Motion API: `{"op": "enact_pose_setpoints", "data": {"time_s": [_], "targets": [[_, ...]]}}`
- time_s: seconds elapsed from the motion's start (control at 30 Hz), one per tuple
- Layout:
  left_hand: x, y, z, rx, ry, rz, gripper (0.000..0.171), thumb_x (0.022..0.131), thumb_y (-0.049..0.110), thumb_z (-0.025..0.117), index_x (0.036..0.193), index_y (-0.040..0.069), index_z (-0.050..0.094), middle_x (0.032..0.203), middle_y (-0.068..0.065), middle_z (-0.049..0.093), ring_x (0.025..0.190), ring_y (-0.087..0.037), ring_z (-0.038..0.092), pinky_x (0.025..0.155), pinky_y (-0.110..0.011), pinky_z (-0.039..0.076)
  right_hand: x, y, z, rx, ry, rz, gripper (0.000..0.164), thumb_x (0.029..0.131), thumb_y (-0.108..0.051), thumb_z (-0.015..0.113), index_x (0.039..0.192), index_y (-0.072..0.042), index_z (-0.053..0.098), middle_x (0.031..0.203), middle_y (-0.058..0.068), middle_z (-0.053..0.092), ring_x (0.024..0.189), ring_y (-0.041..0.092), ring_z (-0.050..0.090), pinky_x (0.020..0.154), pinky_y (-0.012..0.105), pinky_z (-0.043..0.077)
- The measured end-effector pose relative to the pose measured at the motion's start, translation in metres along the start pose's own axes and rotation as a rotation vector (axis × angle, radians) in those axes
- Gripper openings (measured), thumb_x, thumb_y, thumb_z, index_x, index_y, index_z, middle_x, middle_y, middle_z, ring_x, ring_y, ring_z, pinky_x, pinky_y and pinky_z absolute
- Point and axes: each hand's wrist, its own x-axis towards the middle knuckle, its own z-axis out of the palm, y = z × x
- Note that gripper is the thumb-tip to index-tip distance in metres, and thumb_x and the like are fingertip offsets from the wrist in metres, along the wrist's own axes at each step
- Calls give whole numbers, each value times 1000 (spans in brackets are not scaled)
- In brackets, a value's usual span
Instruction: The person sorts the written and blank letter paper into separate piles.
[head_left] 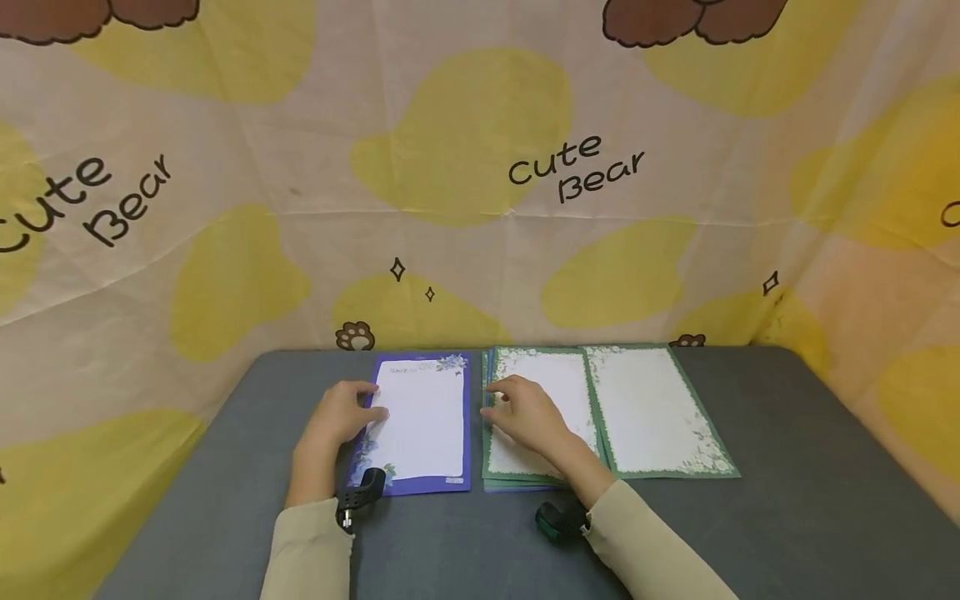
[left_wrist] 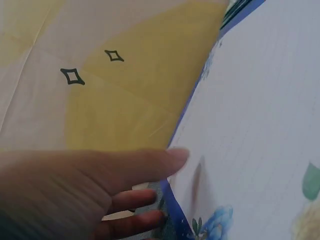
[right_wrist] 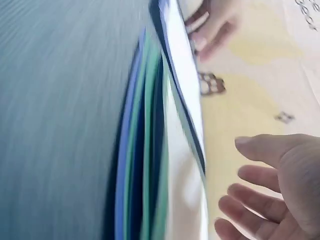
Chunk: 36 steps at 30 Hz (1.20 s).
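Left hand [head_left: 341,414] at the left edge of the purple-bordered sheet [head_left: 423,421] on the table [head_left: 225,500], thumb over paper, fingers apart; can't tell contact. Right hand [head_left: 528,414] over the green-bordered stack [head_left: 576,396], fingers loosely spread; another green-bordered sheet [head_left: 660,408] lies along the stack's right edge.

Bench [head_left: 195,508] in front of hanging cloth [head_left: 465,175]. On bench, left to right, one row near the far edge: left sheet [head_left: 423,421], middle stack [head_left: 562,375], right sheet [head_left: 663,412]. Narrow gap between left sheet and stack; right sheet adjoins stack's right side, overlap order unclear. Stack's lower sheets protrude at left and near edges. Left fingers [head_left: 362,387] at left sheet's left edge, thumb over its margin; contact uncertain. Right fingers [head_left: 508,383] over stack's left part, tips toward the gap. Right wrist device [head_left: 558,522] before the stack.
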Motion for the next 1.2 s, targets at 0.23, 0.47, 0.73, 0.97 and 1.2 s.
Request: {"op": "enact_pose_setpoints", "data": {"time_s": [0.23,0.47,0.73,0.97,1.2], "targets": [[0,14,-2,6,38,63,51,96,24,67,139,-2,58,140,-30,57,128,-49,55,108,-64,43,-26,49,-42,-28,12,30,40,92,-31,74,123,-5,72,127,13,71,123,35,63,104,54,50],[5,60,26,-153,57,195,40,97,20,66,134,6,65,137,-20,64,120,-39,64,98,-54,53,-48,88,-50,-34,160,-32,37,90,-26,77,120,-4,73,122,15,72,117,38,65,98,57,53],[5,99,83,-242,21,360,39,93,24,73,130,13,68,135,-10,66,130,-32,59,110,-52,46,-53,109,-45,-101,228,-74,57,84,-33,82,131,-3,66,138,21,62,133,42,53,107,61,45],[7,92,105,-114,62,507,57,88,35,79,138,13,62,149,-9,56,146,-33,44,117,-56,39,-58,110,-42,-156,74,-64,78,83,-47,79,145,-6,55,151,22,51,146,44,39,117,65,33],[12,87,115,-50,17,551,80,79,49,83,146,15,55,156,-4,49,153,-29,34,119,-57,35,-57,108,-44,-180,24,-97,76,84,-48,79,144,-6,57,148,20,55,143,39,46,122,60,28]]}}
